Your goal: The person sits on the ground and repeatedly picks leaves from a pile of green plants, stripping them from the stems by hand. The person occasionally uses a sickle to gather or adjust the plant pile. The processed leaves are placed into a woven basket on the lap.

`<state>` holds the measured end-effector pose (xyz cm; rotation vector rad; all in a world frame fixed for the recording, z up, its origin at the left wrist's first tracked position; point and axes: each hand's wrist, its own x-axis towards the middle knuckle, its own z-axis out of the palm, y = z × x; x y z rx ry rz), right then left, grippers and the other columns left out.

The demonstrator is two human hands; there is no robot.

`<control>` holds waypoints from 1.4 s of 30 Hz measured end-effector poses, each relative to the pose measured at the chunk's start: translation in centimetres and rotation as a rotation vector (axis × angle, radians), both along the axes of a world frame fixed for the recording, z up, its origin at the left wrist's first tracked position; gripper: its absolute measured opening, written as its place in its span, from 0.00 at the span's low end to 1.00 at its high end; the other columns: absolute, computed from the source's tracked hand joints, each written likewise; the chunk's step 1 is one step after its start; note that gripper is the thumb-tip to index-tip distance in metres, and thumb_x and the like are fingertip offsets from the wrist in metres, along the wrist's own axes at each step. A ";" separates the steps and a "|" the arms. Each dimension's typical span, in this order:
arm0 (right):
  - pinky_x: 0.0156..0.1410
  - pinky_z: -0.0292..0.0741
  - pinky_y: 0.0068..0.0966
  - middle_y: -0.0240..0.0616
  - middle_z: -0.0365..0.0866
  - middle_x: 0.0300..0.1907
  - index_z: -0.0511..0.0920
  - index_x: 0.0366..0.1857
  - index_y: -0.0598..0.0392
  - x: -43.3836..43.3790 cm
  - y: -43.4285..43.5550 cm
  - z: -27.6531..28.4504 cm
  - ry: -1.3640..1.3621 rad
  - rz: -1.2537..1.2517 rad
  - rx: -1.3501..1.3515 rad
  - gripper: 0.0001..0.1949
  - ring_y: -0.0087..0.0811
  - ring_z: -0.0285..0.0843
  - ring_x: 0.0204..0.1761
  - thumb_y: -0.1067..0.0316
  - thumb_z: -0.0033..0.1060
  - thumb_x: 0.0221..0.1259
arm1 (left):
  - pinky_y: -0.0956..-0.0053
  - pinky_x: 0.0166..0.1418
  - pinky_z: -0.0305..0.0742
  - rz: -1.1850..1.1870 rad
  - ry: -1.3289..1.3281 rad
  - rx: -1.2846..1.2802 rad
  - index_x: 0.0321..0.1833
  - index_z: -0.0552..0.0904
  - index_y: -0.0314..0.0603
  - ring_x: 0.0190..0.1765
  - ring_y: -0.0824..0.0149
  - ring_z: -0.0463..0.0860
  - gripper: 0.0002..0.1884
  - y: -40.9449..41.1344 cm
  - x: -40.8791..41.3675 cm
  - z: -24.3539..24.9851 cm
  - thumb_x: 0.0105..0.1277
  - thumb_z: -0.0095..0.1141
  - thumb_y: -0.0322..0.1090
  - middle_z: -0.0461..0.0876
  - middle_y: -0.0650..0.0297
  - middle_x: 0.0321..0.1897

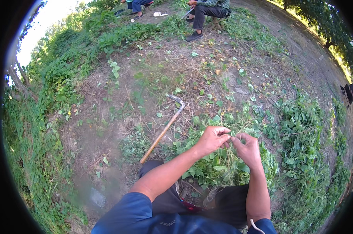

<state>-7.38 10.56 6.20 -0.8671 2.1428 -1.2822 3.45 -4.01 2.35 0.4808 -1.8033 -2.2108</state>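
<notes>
My left hand (pixel 213 139) and my right hand (pixel 247 147) meet fingertip to fingertip above a heap of green leafy vines (pixel 217 165). Pinched between them is a small green leaf (pixel 232 133), mostly covered by the fingers. The heap lies on the ground before my knees, its pale stems tangled among heart-shaped leaves. To the left of my hands rests a sickle (pixel 164 128) with a long wooden handle and a curved metal blade; the handle's end reaches close to my left knee.
More cut vines (pixel 302 140) spread along the right. Dense creeper (pixel 53 87) covers the left bank. Ahead, a person on a low stool (pixel 216 22) holds greens, a dark shoe (pixel 195 36) planted on the soil. Another seated person (pixel 138 6) is farther back. Loose leaves litter the dirt.
</notes>
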 end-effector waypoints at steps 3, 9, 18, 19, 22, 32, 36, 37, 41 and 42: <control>0.23 0.65 0.17 0.26 0.78 0.22 0.84 0.37 0.60 0.0 0.0 0.0 0.000 -0.008 -0.008 0.09 0.13 0.68 0.20 0.64 0.67 0.67 | 0.78 0.37 0.81 0.020 0.005 -0.004 0.54 0.83 0.31 0.35 0.72 0.88 0.11 -0.1 0.1 0.0 0.73 0.57 0.28 0.88 0.62 0.35; 0.24 0.66 0.17 0.27 0.79 0.21 0.84 0.41 0.60 0.3 -0.1 0.7 -0.050 -0.031 -0.006 0.11 0.14 0.69 0.20 0.63 0.67 0.66 | 0.78 0.36 0.81 0.028 0.004 -0.033 0.53 0.83 0.32 0.35 0.72 0.88 0.10 -0.1 0.1 0.1 0.73 0.57 0.28 0.87 0.62 0.34; 0.24 0.64 0.18 0.26 0.78 0.21 0.84 0.40 0.60 0.4 0.0 1.0 -0.006 -0.039 0.016 0.10 0.13 0.69 0.20 0.63 0.68 0.65 | 0.79 0.36 0.80 0.004 -0.002 -0.035 0.49 0.84 0.33 0.35 0.73 0.87 0.08 0.0 0.2 0.2 0.72 0.58 0.29 0.87 0.64 0.34; 0.25 0.65 0.19 0.27 0.78 0.21 0.84 0.40 0.60 0.3 0.0 0.8 -0.002 -0.039 0.012 0.11 0.14 0.68 0.21 0.63 0.69 0.65 | 0.80 0.36 0.80 0.004 -0.019 -0.048 0.49 0.85 0.33 0.35 0.74 0.87 0.08 0.1 0.1 0.3 0.72 0.58 0.29 0.87 0.64 0.34; 0.27 0.66 0.23 0.29 0.78 0.20 0.85 0.40 0.62 0.1 0.0 0.3 0.017 -0.035 0.008 0.12 0.16 0.67 0.23 0.62 0.70 0.64 | 0.79 0.32 0.78 0.017 0.023 -0.023 0.51 0.82 0.27 0.33 0.71 0.88 0.10 0.1 0.1 0.4 0.71 0.57 0.26 0.86 0.60 0.34; 0.26 0.64 0.20 0.25 0.75 0.20 0.85 0.39 0.60 0.1 0.0 0.1 0.098 -0.019 -0.009 0.10 0.15 0.67 0.22 0.63 0.69 0.65 | 0.80 0.36 0.80 0.002 -0.009 -0.030 0.48 0.84 0.34 0.35 0.73 0.88 0.08 0.0 0.2 0.5 0.72 0.58 0.30 0.87 0.64 0.35; 0.23 0.62 0.17 0.23 0.75 0.20 0.84 0.39 0.60 0.1 -0.1 -0.2 0.052 -0.018 -0.041 0.09 0.13 0.66 0.20 0.64 0.68 0.66 | 0.80 0.36 0.80 0.009 0.003 -0.014 0.48 0.84 0.34 0.35 0.73 0.88 0.08 0.0 0.2 0.3 0.73 0.58 0.30 0.87 0.64 0.35; 0.23 0.62 0.17 0.23 0.75 0.20 0.84 0.39 0.60 0.0 -0.1 -0.2 0.052 -0.018 -0.041 0.09 0.13 0.66 0.20 0.64 0.68 0.66 | 0.80 0.36 0.80 0.009 0.007 -0.010 0.48 0.84 0.34 0.35 0.73 0.88 0.08 0.0 0.1 0.2 0.73 0.58 0.30 0.87 0.64 0.35; 0.23 0.62 0.17 0.23 0.75 0.20 0.84 0.40 0.60 0.1 -0.2 0.0 0.061 -0.015 -0.031 0.09 0.13 0.67 0.20 0.65 0.67 0.66 | 0.80 0.36 0.80 0.001 0.010 -0.011 0.49 0.84 0.34 0.35 0.74 0.88 0.08 -0.1 0.2 0.2 0.73 0.58 0.30 0.87 0.64 0.35; 0.23 0.63 0.17 0.24 0.75 0.20 0.84 0.40 0.60 0.1 -0.3 0.1 0.065 -0.011 -0.027 0.09 0.13 0.67 0.20 0.65 0.67 0.66 | 0.80 0.36 0.80 0.000 0.005 -0.016 0.49 0.84 0.33 0.35 0.74 0.87 0.08 -0.1 0.2 0.5 0.73 0.58 0.30 0.88 0.64 0.36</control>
